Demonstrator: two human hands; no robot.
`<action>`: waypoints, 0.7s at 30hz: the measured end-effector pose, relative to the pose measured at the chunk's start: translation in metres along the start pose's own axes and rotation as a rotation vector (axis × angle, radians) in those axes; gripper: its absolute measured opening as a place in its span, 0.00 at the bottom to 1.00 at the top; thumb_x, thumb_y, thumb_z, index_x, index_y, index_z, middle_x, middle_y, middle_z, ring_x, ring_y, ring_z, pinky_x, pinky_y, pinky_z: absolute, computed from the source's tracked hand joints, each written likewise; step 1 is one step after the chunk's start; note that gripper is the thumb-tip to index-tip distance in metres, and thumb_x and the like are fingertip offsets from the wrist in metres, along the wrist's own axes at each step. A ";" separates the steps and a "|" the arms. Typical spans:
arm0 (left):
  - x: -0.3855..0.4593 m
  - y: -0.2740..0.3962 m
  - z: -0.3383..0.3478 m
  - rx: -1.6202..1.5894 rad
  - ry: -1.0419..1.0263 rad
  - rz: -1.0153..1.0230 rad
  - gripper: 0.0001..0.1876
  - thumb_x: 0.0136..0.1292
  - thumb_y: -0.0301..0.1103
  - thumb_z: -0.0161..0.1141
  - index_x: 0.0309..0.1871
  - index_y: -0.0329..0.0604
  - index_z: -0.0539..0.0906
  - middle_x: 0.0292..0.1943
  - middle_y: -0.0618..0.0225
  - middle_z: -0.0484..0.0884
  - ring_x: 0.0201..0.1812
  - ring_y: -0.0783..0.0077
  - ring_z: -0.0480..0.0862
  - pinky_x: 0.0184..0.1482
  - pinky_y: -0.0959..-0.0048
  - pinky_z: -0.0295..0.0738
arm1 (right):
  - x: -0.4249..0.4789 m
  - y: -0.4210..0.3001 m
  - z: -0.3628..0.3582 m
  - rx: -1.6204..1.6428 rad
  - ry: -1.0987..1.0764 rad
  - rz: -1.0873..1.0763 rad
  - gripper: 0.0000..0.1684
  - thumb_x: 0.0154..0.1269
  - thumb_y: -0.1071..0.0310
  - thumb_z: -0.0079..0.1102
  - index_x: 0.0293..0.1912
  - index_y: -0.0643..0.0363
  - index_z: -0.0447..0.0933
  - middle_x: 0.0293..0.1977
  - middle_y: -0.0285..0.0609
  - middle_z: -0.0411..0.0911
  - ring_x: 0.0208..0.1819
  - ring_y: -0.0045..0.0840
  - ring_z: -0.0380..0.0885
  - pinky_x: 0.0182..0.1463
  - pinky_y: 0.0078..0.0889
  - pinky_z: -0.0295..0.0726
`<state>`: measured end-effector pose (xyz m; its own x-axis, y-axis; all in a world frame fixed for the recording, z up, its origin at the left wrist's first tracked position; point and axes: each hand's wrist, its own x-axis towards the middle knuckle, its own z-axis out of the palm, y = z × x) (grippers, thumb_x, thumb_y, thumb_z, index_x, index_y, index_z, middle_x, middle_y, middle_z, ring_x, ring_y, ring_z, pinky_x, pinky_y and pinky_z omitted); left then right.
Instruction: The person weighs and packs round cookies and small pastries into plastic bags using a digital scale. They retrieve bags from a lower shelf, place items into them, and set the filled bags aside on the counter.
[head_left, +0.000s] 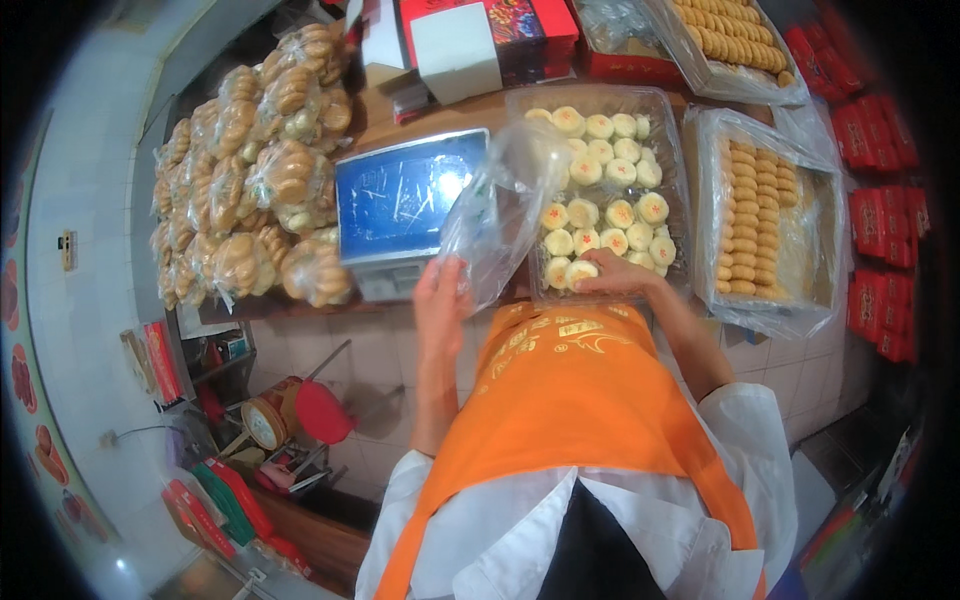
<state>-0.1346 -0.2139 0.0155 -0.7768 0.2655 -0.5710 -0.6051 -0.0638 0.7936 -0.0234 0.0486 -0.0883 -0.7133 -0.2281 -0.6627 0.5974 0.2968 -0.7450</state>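
My left hand (442, 296) grips the edge of a clear plastic bag (499, 217), which stands puffed up between the scale and the pastry tray. Under the bag's left side is a scale with a scratched blue platform (401, 195). My right hand (619, 271) reaches into a clear plastic tray (679, 195), its fingers on a round pale pastry (581, 274) in the row nearest me. More pale pastries, many bearing red stamps (614, 241), lie in the tray in two groups. Whether anything is inside the bag cannot be made out.
Filled bags of round pastries (285, 176) are heaped at the left. Lined boxes with rows of golden biscuits (742, 217) stand at the right. Red boxes and a white carton (456, 56) sit at the back. A red stool (322, 411) is below the table, lower left.
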 end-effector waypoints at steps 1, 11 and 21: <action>0.000 0.005 0.001 0.016 -0.015 0.012 0.10 0.62 0.38 0.56 0.40 0.43 0.75 0.23 0.81 0.68 0.20 0.90 0.62 0.19 0.87 0.53 | 0.001 -0.003 0.003 0.006 0.017 -0.002 0.39 0.51 0.49 0.62 0.56 0.66 0.63 0.50 0.49 0.67 0.52 0.29 0.66 0.54 0.28 0.67; 0.015 0.056 0.010 0.010 0.011 0.036 0.08 0.63 0.35 0.55 0.41 0.43 0.76 0.19 0.82 0.64 0.16 0.89 0.60 0.15 0.87 0.48 | -0.002 0.016 -0.005 0.647 0.161 -0.032 0.39 0.50 0.51 0.63 0.57 0.61 0.63 0.49 0.47 0.71 0.50 0.29 0.71 0.49 0.34 0.73; 0.023 0.076 0.007 0.105 -0.185 -0.038 0.13 0.67 0.39 0.49 0.47 0.41 0.76 0.15 0.81 0.60 0.13 0.89 0.55 0.13 0.86 0.44 | -0.010 -0.179 -0.020 0.609 -0.065 -0.694 0.35 0.47 0.51 0.65 0.52 0.55 0.64 0.51 0.42 0.66 0.53 0.33 0.69 0.54 0.31 0.71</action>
<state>-0.1973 -0.2057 0.0641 -0.7025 0.4385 -0.5605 -0.6047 0.0474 0.7950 -0.1301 0.0168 0.0532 -0.9724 -0.2295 -0.0424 0.1467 -0.4599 -0.8758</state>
